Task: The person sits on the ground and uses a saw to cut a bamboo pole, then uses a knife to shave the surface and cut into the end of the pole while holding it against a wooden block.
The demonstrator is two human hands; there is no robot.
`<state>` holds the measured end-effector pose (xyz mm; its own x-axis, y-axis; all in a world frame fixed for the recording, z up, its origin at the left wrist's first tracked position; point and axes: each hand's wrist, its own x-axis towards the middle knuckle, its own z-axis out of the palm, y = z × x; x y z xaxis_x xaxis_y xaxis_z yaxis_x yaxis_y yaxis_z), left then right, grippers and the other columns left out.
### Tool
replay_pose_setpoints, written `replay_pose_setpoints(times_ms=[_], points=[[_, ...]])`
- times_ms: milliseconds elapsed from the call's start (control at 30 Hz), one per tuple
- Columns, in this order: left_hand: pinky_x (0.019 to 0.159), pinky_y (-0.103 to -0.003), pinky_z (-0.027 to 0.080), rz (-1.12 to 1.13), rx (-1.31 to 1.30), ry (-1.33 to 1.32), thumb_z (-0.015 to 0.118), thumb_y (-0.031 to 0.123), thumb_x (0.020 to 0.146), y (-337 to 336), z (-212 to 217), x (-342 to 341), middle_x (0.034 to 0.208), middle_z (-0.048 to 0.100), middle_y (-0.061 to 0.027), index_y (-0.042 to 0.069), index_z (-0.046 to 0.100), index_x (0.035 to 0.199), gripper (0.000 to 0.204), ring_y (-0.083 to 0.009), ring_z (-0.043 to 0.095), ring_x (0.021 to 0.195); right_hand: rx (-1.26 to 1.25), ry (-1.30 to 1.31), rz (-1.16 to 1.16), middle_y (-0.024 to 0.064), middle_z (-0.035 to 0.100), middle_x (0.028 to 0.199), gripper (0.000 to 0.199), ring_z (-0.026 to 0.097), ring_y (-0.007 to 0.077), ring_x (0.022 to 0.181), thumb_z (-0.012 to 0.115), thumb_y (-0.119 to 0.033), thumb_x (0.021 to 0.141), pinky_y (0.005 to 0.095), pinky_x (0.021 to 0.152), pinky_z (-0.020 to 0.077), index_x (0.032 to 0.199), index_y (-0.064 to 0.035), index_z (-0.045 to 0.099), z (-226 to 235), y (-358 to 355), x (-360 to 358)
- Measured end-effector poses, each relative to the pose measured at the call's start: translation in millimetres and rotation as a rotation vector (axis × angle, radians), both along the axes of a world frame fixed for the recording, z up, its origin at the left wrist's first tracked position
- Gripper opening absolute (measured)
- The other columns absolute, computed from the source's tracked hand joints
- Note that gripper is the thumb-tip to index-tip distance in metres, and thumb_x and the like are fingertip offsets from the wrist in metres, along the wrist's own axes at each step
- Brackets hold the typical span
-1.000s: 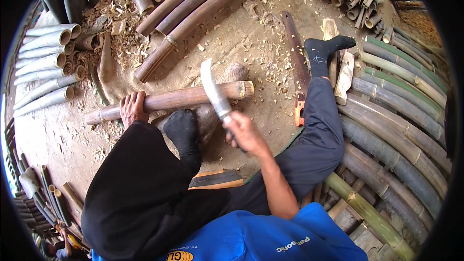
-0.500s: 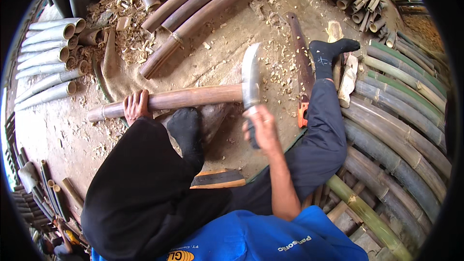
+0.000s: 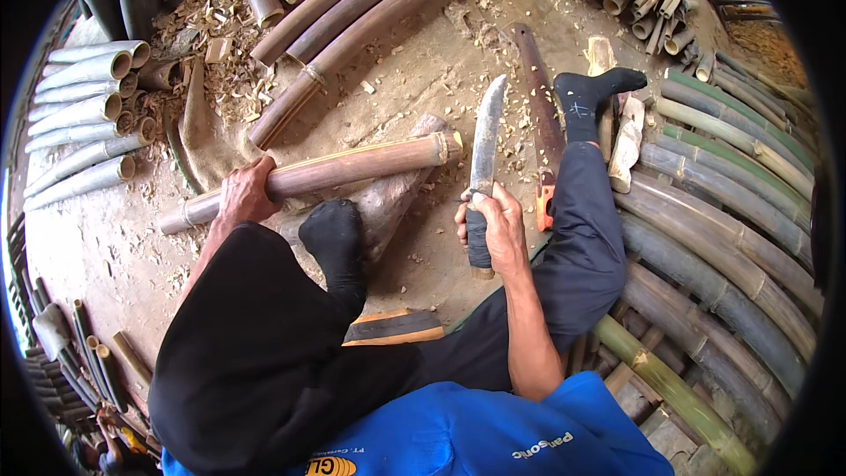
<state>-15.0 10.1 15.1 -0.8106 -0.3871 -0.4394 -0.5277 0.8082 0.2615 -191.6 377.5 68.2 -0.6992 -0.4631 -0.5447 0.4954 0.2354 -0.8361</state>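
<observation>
A brown bamboo pole (image 3: 352, 167) lies across a wooden block (image 3: 398, 203) in front of me, its right end raised on the block. My left hand (image 3: 248, 191) is wrapped round the pole toward its left end. In my right hand (image 3: 496, 225) is a machete (image 3: 486, 145), gripped by its dark wrapped handle. The blade points away from me and stands apart from the pole's right end. A pale strip shows along the pole's upper side. My socked left foot (image 3: 333, 238) rests against the block.
A saw (image 3: 540, 115) with an orange handle lies by my outstretched right leg. Bamboo poles (image 3: 723, 256) are stacked on the right. Cut bamboo tubes (image 3: 84, 115) lie at the left, longer lengths (image 3: 370, 26) at the back. Wood chips (image 3: 238, 62) litter the floor.
The machete has moved off the pole's right end to the right, its blade now seen flat. The pole's right end has come up and right, showing a pale strip.
</observation>
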Motion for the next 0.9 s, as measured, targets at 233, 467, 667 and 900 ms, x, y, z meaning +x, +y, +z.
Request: replay_pose_setpoints(times_ms=[233, 467, 667, 900], points=[[0.091, -0.046, 0.048, -0.004, -0.120, 0.190, 0.082, 0.014, 0.068, 16.9, -11.9, 8.0, 0.100, 0.066, -0.0125, 0.009, 0.058, 0.099, 0.039, -0.0346, 0.064, 0.104, 0.041, 0.018, -0.259, 0.0064, 0.062, 0.068, 0.042, 0.060, 0.0142, 0.048, 0.047, -0.044, 0.108, 0.0283, 0.042, 0.0502, 0.099, -0.0045, 0.058, -24.0, -9.1, -9.5], [0.091, -0.046, 0.048, -0.013, -0.125, 0.189, 0.083, 0.011, 0.067, 10.8, -17.6, 11.3, 0.101, 0.066, -0.0120, 0.009, 0.058, 0.098, 0.040, -0.0343, 0.064, 0.104, 0.047, -0.126, -0.126, 0.0066, 0.063, 0.068, 0.041, 0.058, 0.0134, 0.046, 0.048, -0.044, 0.108, 0.0287, 0.039, 0.0483, 0.104, -0.0040, 0.059, -29.3, -2.3, -23.7], [0.092, -0.045, 0.048, 0.002, -0.109, 0.180, 0.081, 0.010, 0.067, 14.2, -23.8, 10.0, 0.100, 0.067, -0.0124, 0.010, 0.059, 0.100, 0.040, -0.0345, 0.064, 0.105, 0.139, -0.075, 0.050, 0.0066, 0.062, 0.066, 0.045, 0.059, 0.0136, 0.046, 0.049, -0.047, 0.106, 0.0287, 0.041, 0.0517, 0.098, -0.0037, 0.059, -39.4, -11.5, -7.4], [0.089, -0.047, 0.049, -0.003, -0.116, 0.189, 0.080, 0.010, 0.066, 11.3, -17.1, 4.4, 0.099, 0.068, -0.0137, 0.010, 0.061, 0.099, 0.038, -0.0362, 0.066, 0.102, 0.152, -0.146, 0.085, 0.0070, 0.064, 0.070, 0.037, 0.059, 0.0129, 0.046, 0.052, -0.037, 0.107, 0.0288, 0.039, 0.0492, 0.104, -0.0011, 0.061, -47.4, -18.9, -1.2]])
